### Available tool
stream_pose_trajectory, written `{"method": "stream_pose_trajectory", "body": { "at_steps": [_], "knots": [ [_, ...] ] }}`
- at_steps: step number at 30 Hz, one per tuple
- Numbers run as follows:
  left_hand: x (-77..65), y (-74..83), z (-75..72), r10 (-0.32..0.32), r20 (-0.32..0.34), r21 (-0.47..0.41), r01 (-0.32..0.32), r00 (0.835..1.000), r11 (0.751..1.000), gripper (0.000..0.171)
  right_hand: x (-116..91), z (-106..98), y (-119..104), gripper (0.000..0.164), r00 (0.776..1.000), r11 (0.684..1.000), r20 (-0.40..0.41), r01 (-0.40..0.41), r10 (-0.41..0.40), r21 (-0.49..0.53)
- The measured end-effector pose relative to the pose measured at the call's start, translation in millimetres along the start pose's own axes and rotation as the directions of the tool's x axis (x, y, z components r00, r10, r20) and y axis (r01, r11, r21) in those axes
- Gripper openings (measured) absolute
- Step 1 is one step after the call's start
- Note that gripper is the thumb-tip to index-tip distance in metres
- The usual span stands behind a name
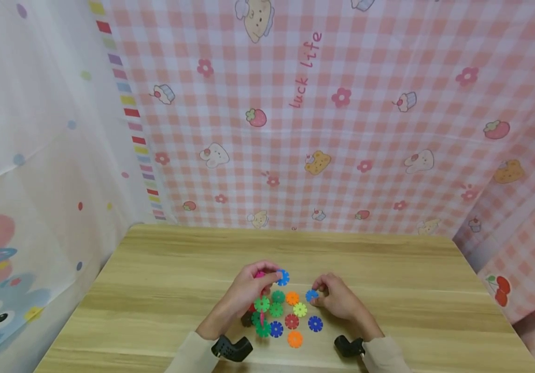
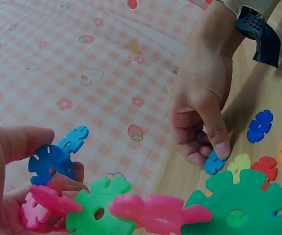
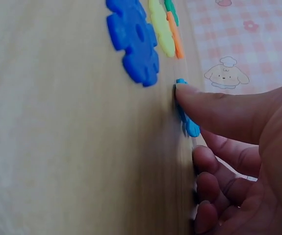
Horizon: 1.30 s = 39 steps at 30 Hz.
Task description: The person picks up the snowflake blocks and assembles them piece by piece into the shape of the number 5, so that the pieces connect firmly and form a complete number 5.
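Note:
My left hand (image 1: 245, 289) holds a chain of interlocked notched plastic discs. Between its thumb and fingers sits a blue disc (image 2: 51, 166) joined to a lighter blue one (image 2: 74, 139). Pink discs (image 2: 160, 214) alternate with green discs (image 2: 239, 205) along the chain, which hangs toward me over the table. To the right, my right hand (image 1: 339, 298) pinches a single light blue disc (image 3: 187, 115) at its edge, close to the tabletop. The thumb lies on this disc; the fingertip behind it is partly hidden.
Loose discs lie on the wooden table (image 1: 179, 269) between the hands: orange (image 1: 295, 339), red (image 1: 292, 321), yellow-green (image 1: 300, 310), dark blue (image 1: 315, 324) and green (image 1: 278, 297). More discs lie partly hidden by the left hand and chain. A checked curtain (image 1: 365, 197) stands behind the table.

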<state>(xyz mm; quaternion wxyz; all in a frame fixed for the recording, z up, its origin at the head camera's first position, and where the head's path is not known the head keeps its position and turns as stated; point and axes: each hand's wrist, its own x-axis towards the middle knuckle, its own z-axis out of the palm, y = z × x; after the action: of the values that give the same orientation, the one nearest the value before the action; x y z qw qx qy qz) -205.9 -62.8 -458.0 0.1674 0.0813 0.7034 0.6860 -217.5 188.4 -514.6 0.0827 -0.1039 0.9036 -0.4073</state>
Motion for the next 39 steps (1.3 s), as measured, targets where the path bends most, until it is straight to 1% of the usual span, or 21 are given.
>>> {"method": "stream_pose_trajectory", "body": {
  "at_steps": [9,13,17,21,23,28,31,33,36,39],
  "knots": [
    [0.2,-1.1,-0.4,0.012,0.002,-0.016,-0.012,1.0,1.0,0.027,-3,0,-1,0.024,0.999,0.997,0.019,0.024,-0.026,0.067],
    [0.4,-0.6,-0.1,0.012,-0.001,-0.021,-0.012,1.0,1.0,0.027,-4,-2,-1,0.021,0.999,0.996,-0.007,0.033,-0.033,0.079],
    [0.7,0.0,-0.1,0.015,0.002,-0.029,-0.015,1.0,0.999,0.028,-5,-6,-5,0.022,0.998,0.99,-0.039,0.061,-0.056,0.124],
    [1.0,0.5,0.0,0.025,0.01,-0.035,-0.025,1.0,0.999,0.027,-6,-10,-17,0.025,0.995,0.977,-0.065,0.092,-0.081,0.191],
    [1.3,0.7,0.0,0.028,0.012,-0.035,-0.028,1.0,0.999,0.027,-6,-12,-24,0.023,0.993,0.966,-0.072,0.103,-0.088,0.235],
    [1.8,0.6,0.2,0.029,0.012,-0.046,-0.028,1.0,0.999,0.026,-11,-19,-46,0.018,0.986,0.927,-0.067,0.164,-0.151,0.337],
    [2.1,0.7,0.6,0.027,0.01,-0.059,-0.026,1.0,0.998,0.026,-15,-22,-58,0.017,0.977,0.909,-0.069,0.213,-0.202,0.359],
    [2.2,1.4,0.7,0.026,0.008,-0.072,-0.025,1.0,0.997,0.025,-16,-22,-64,0.015,0.971,0.902,-0.081,0.237,-0.223,0.36],
    [2.1,2.1,1.3,0.022,0.003,-0.09,-0.022,1.0,0.996,0.024,-19,-21,-70,0.012,0.964,0.902,-0.106,0.265,-0.244,0.341],
    [1.8,2.7,1.9,0.022,0.002,-0.098,-0.022,1.0,0.995,0.024,-20,-19,-72,0.01,0.957,0.908,-0.138,0.287,-0.256,0.306]
  ]
}}
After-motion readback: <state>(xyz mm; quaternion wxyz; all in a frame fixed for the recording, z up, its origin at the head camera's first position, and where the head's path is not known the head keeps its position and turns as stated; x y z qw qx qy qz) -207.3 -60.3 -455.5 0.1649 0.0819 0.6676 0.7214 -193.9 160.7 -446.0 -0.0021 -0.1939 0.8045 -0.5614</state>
